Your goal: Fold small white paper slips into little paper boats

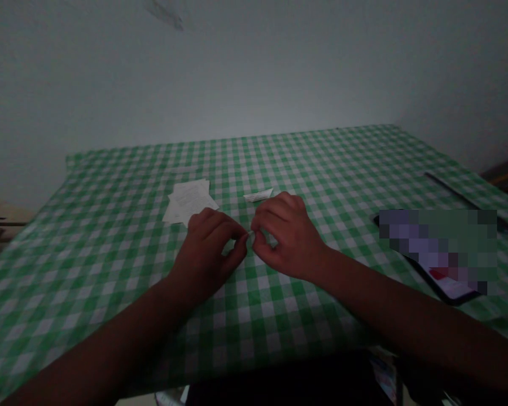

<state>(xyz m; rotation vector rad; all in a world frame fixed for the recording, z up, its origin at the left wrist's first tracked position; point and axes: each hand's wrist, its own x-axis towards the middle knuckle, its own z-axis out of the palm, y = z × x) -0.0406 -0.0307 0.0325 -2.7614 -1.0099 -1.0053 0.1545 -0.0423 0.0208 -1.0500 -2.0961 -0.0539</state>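
Note:
Over the middle of the table, my left hand (209, 248) and my right hand (285, 234) meet almost fingertip to fingertip. Each has its thumb and forefinger pinched on a small pale piece of paper (249, 233), of which only a sliver shows between them. Just beyond my left hand lies a loose stack of paper pieces (190, 200) with faint print on the top one. A folded strip of paper (258, 195) rests on the cloth behind my right hand.
A green and white checked cloth (110, 248) covers the table. To the right is a phone (457, 292) with a lit screen, partly blurred out. Behind it lies a long dark thin object (451, 189). A pale wall (254, 73) borders the far edge.

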